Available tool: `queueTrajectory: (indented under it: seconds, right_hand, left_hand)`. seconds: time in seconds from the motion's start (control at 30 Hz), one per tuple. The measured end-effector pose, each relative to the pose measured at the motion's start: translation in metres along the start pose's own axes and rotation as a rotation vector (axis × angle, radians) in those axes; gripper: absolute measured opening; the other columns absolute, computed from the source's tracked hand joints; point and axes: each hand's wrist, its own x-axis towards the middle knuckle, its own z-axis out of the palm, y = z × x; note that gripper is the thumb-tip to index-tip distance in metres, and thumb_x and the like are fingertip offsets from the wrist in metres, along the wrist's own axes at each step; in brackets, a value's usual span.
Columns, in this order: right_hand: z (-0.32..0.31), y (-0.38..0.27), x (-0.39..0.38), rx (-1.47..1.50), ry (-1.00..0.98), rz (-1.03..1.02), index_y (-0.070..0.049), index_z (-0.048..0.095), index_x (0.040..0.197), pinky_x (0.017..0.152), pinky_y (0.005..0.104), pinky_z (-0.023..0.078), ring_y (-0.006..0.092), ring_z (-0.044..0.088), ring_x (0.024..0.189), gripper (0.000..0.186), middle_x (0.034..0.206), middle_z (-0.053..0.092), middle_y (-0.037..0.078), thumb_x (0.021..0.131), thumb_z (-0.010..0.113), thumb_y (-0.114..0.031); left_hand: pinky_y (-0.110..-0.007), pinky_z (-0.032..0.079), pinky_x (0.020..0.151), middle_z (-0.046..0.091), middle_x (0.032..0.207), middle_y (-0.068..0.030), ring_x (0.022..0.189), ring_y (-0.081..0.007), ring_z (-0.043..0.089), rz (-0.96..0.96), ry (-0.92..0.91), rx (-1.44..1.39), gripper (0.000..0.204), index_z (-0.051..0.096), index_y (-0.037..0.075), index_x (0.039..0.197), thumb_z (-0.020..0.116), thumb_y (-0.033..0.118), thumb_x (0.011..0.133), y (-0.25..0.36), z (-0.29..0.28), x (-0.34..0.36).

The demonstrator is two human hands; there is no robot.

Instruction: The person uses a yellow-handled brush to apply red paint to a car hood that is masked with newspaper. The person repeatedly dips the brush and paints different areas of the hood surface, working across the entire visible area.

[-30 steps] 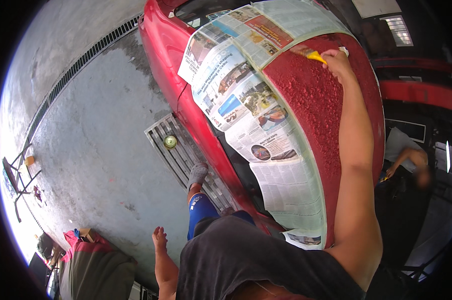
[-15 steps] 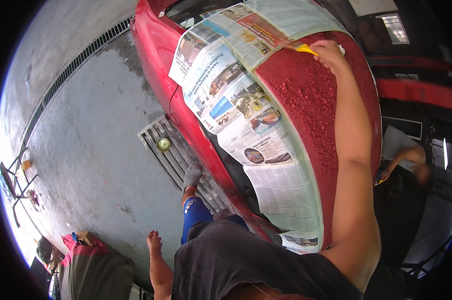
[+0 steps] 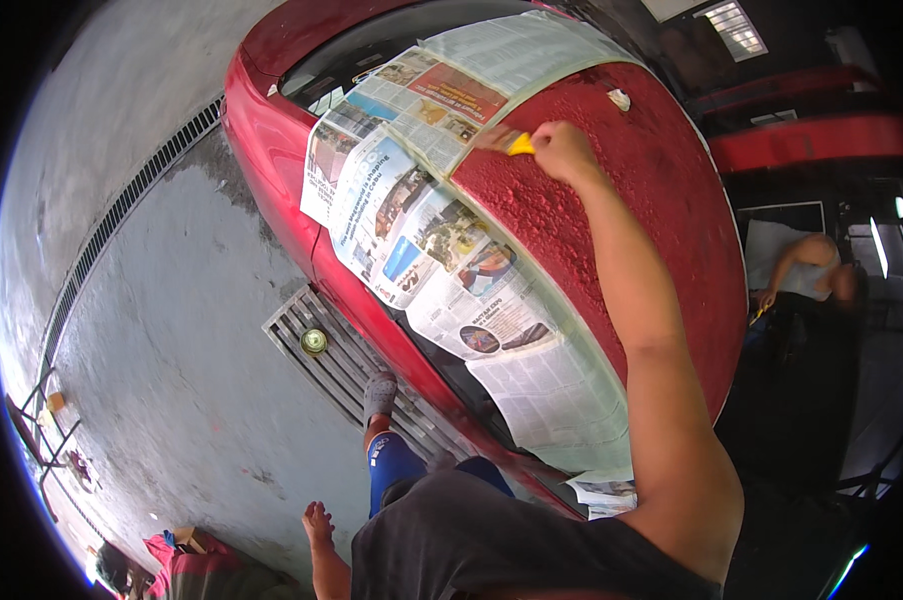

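My right hand [image 3: 563,150] is closed round a yellow-handled paintbrush [image 3: 520,146]. Its bristles, smeared by motion, are at the taped corner where the red car roof [image 3: 621,200] meets the newspaper [image 3: 451,270]. The roof paint is wrinkled and bubbled over a wide area. Newspaper sheets, taped along the roof's edge, cover the side windows and part of the glass beyond. A small crumpled whitish scrap [image 3: 619,99] lies on the roof beyond my right hand. Down at my left side my left hand [image 3: 317,524] hangs empty, fingers apart, away from the car.
I stand on a slatted bench [image 3: 346,350] beside the car, with an open round can [image 3: 313,342] on its slats. A floor drain grate [image 3: 131,205] curves along the left. Across the car, another person [image 3: 806,265] holds a small yellow-handled tool. A cloth-covered pile [image 3: 201,570] stands at lower left.
My right hand and the paintbrush have moved left and nearer along the roof's taped edge. The view has shifted, and the whitish scrap now shows fully. My left hand still hangs.
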Motion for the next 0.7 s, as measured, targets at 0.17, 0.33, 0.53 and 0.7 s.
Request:
queueTrajectory:
  seconds: [0.17, 0.33, 0.53, 0.7]
  right_hand:
    - [-0.037, 0.058, -0.003, 0.062, 0.261, 0.074, -0.009, 0.075, 0.099, 0.087, 0.0439, 0.054, 0.0375, 0.070, 0.100, 0.020, 0.102, 0.072, 0.021, 0.086, 0.064, -0.018]
    - [-0.053, 0.084, -0.041, 0.334, 0.156, 0.170, 0.000, 0.071, 0.113, 0.070, 0.0319, 0.050, 0.0146, 0.065, 0.078, 0.029, 0.090, 0.073, 0.008, 0.088, 0.070, -0.014]
    - [-0.049, 0.098, -0.109, 0.388, 0.165, 0.093, 0.000, 0.069, 0.116, 0.090, 0.0370, 0.052, 0.0283, 0.071, 0.102, 0.033, 0.110, 0.073, 0.018, 0.086, 0.068, -0.015]
    - [-0.036, 0.104, -0.190, 0.475, 0.142, 0.091, -0.001, 0.068, 0.117, 0.084, 0.0376, 0.053, 0.0275, 0.071, 0.095, 0.030, 0.104, 0.074, 0.019, 0.089, 0.067, -0.014]
  left_hand:
    - [-0.030, 0.040, 0.048, 0.062, 0.089, -0.0044, 0.069, -0.0150, 0.057, -0.012, 0.038, 0.037, 0.053, 0.055, 0.002, 0.139, 0.060, 0.031, 0.095, -0.001, -0.005, -0.008]
    - [-0.030, 0.040, 0.047, 0.062, 0.084, -0.0026, 0.065, -0.0131, 0.055, 0.032, 0.011, 0.050, 0.052, 0.057, 0.003, 0.136, 0.061, 0.030, 0.093, -0.003, -0.006, -0.018]
    - [-0.031, 0.039, 0.047, 0.061, 0.083, -0.0017, 0.065, -0.0129, 0.055, 0.103, 0.063, 0.114, 0.045, 0.062, 0.004, 0.129, 0.061, 0.030, 0.093, 0.018, -0.014, -0.027]
    - [-0.032, 0.040, 0.046, 0.056, 0.078, -0.0009, 0.064, -0.0132, 0.056, 0.148, 0.052, 0.152, 0.034, 0.066, 0.006, 0.115, 0.061, 0.030, 0.093, 0.032, -0.017, -0.037]
